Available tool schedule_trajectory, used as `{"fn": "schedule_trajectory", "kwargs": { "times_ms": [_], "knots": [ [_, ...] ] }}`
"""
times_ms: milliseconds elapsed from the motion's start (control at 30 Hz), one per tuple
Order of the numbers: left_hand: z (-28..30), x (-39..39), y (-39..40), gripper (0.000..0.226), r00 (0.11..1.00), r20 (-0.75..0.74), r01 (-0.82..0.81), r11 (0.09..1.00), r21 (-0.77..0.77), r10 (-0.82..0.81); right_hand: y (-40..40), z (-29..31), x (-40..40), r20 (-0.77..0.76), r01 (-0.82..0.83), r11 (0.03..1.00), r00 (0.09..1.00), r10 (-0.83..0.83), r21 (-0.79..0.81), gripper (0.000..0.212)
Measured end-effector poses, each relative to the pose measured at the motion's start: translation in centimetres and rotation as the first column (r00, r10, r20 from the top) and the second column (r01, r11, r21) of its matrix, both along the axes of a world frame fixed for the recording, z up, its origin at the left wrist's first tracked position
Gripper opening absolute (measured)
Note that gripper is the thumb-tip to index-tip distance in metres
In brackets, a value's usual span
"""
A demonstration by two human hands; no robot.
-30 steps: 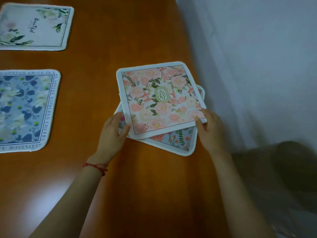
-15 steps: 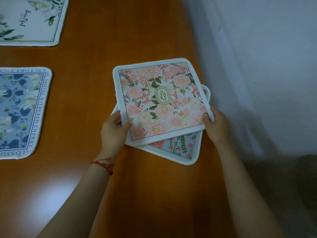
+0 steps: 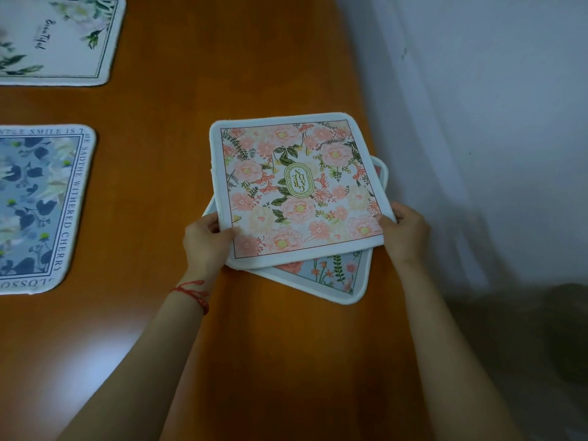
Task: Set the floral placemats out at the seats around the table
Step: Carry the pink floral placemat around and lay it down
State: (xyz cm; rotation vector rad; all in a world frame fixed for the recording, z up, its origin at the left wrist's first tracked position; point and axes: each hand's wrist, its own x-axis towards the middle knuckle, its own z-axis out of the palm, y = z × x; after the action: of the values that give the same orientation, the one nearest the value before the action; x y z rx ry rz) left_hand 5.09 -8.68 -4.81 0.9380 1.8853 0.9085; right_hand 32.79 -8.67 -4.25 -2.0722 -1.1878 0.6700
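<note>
Fingers of both hands pinched the pink mat (image 3: pixel 297 189) at its near corners: the left hand (image 3: pixel 206 243) had its thumb on top at the near-left corner, the right hand (image 3: pixel 402 232) gripped the near-right corner with fingers curled round the edge. That mat lay skewed over a second mat (image 3: pixel 337 275), blue-grey with small flowers, whose near-right corner stuck out below. Both sat by the right edge of the wooden table (image 3: pixel 222 74). A red string (image 3: pixel 194 292) circled the left wrist. Well apart at the left lay a blue mat (image 3: pixel 38 208) and, farther, a white mat (image 3: pixel 57 39). A pale wall (image 3: pixel 477 122) stood right.
</note>
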Motion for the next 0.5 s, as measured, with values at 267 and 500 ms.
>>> {"fn": "schedule_trajectory", "kwargs": {
  "times_ms": [267,500],
  "knots": [
    [0.3,-1.8,-1.8,0.039,0.999,-0.010,0.042,0.999,-0.028,-0.042,-3.8,0.0,-1.2,-0.068,0.050,0.999,0.996,-0.050,-0.011,0.029],
    [0.7,-3.5,-5.0,0.040,0.994,-0.028,0.106,0.994,-0.041,-0.107,-9.0,-0.3,-2.1,-0.116,0.027,0.997,0.993,-0.036,-0.077,0.032]
  ]
}}
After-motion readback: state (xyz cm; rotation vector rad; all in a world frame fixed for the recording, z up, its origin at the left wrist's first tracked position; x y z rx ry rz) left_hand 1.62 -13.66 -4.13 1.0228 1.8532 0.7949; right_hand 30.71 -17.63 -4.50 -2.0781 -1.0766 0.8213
